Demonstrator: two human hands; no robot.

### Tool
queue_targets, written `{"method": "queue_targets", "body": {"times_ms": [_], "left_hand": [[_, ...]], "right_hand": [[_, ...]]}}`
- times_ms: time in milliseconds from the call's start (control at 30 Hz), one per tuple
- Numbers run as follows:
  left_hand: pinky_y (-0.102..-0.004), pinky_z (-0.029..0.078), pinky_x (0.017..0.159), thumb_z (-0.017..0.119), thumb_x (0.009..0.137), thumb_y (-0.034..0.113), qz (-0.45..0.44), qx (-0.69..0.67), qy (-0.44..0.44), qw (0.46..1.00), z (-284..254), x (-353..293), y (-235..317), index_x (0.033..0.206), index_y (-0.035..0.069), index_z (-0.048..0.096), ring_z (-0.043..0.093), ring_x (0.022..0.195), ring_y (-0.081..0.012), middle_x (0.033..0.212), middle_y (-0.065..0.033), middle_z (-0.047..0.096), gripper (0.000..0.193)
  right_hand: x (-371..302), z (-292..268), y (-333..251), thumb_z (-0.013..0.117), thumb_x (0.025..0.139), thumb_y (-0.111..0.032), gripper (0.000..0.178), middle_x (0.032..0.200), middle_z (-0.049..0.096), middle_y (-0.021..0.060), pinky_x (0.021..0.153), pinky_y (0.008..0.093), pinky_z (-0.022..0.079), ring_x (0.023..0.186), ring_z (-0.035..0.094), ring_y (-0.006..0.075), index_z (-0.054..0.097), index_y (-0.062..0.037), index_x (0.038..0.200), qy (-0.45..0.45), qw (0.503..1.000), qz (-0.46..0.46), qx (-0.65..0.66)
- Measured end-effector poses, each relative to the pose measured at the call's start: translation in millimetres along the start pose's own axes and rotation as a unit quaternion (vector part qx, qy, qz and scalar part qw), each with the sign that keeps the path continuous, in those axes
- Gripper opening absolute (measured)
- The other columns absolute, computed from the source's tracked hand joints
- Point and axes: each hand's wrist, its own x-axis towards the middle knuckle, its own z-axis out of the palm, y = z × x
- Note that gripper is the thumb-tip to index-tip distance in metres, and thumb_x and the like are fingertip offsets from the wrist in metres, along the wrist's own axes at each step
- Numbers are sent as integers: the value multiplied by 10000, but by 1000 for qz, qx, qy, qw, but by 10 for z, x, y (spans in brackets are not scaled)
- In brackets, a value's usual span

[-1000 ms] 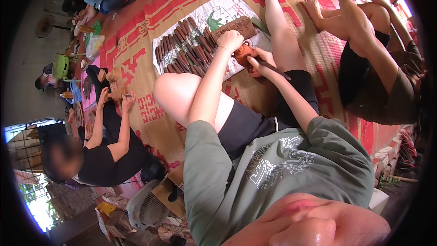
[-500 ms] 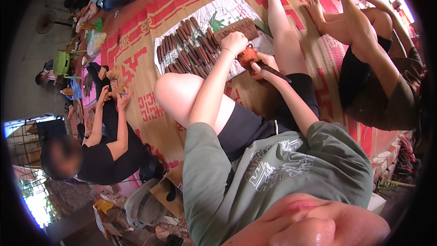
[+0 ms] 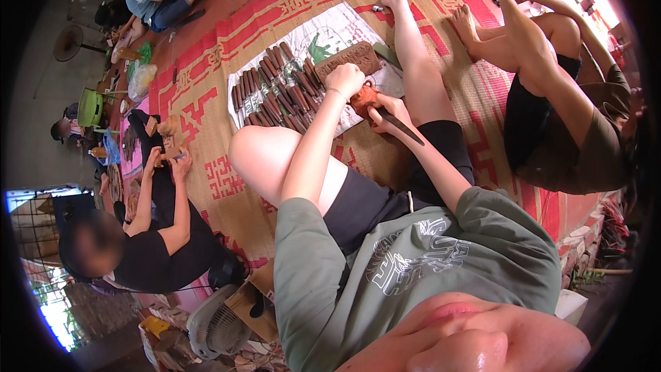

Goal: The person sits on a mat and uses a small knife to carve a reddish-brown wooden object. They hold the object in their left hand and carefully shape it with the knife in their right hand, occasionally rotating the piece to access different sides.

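My left hand [image 3: 346, 80] is closed against a small reddish-brown carved wooden piece [image 3: 362, 100], its fingers mostly hidden behind the back of the hand. Pressed close on the piece's right side, my right hand [image 3: 390, 111] is closed round a dark carving tool [image 3: 405, 129]. The tool's long end points back over my right wrist; its working end is hidden. Just beyond my left hand lies a brown carved wooden block [image 3: 348, 60]. Many dark-handled carving tools [image 3: 277, 89] lie in rows to the left, on a white printed cloth [image 3: 339, 24].
A red and tan patterned mat [image 3: 206, 124] spreads under my legs. At left, a person in black [image 3: 162, 251] works on a small wooden piece. Another person's bare legs [image 3: 544, 55] are at right. A fan [image 3: 220, 327] and a cardboard box [image 3: 251, 306] stand at lower left.
The view has shifted slightly, so the scene sits a little differently. Both hands stay together at the carved piece, and the tool's long end has tilted slightly downward.
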Motion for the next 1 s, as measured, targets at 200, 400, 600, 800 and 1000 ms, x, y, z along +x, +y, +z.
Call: {"method": "queue_targets", "body": {"times_ms": [200,400,600,800,1000], "left_hand": [[-406,499,803,459,735,251,5,9,18,1000,-13,-47,50,856,138,709,635,902,-325,913,-165,664,299],[-399,497,767,460,736,247,12,19,25,999,1,-83,57,797,138,704,632,865,-320,864,-141,665,274],[-404,498,748,465,729,243,11,11,23,1000,44,-69,30,779,132,703,633,854,-323,852,-151,663,267],[-393,499,739,466,735,234,2,34,51,998,29,-98,102,772,131,704,637,846,-313,845,-143,666,262],[-401,504,775,488,736,252,-6,10,9,1000,-14,-43,13,838,123,711,644,872,-320,890,-160,671,278]], "right_hand": [[69,-7,-72,620,703,-181,194,661,596,189,590,401,491,622,609,343,538,-5,694,26,999,10,-17],[-22,-17,-7,628,699,-174,191,624,588,172,566,403,493,596,607,333,535,-9,676,4,997,-63,-49],[-60,-9,-32,632,701,-172,198,619,589,153,557,395,493,581,604,326,512,-17,675,5,1000,8,-5],[29,-27,-70,609,708,-137,166,636,573,158,555,405,484,586,589,339,497,-18,677,57,996,-56,-31],[-43,-8,-18,625,704,-134,162,637,564,168,548,403,479,582,586,344,506,-23,698,28,997,-63,-18]]}}
